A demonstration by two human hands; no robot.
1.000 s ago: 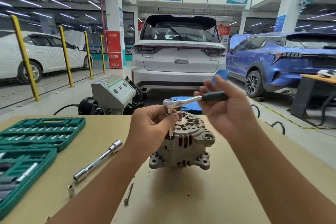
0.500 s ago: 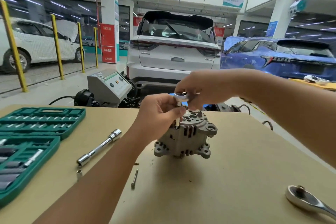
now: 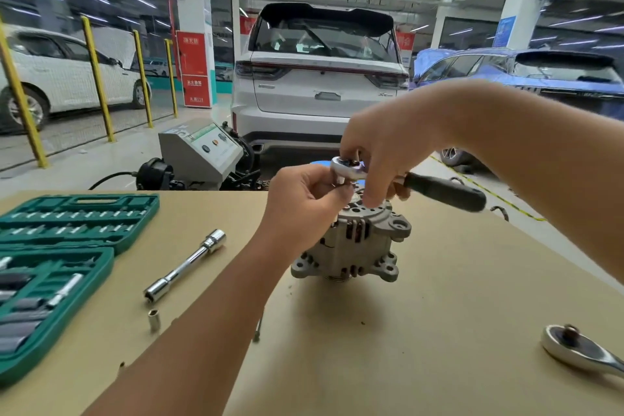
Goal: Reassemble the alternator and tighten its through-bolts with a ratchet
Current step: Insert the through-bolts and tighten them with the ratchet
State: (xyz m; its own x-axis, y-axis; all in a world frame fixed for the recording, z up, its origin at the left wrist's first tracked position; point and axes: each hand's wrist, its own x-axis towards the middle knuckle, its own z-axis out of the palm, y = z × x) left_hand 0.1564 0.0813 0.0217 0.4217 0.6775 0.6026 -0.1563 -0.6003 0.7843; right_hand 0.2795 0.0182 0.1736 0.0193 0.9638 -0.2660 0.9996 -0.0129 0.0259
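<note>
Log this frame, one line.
step: tightening through-bolt | ratchet on alternator | right hand on head | left hand steadies socket

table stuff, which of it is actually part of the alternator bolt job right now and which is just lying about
In use:
alternator, upright on the table
ratchet over its top, black handle out to the right
left hand at the socket under the ratchet head
right hand on the ratchet head

Lying about:
green socket case
long chrome socket wrench
small loose socket
second ratchet
loose bolt
</note>
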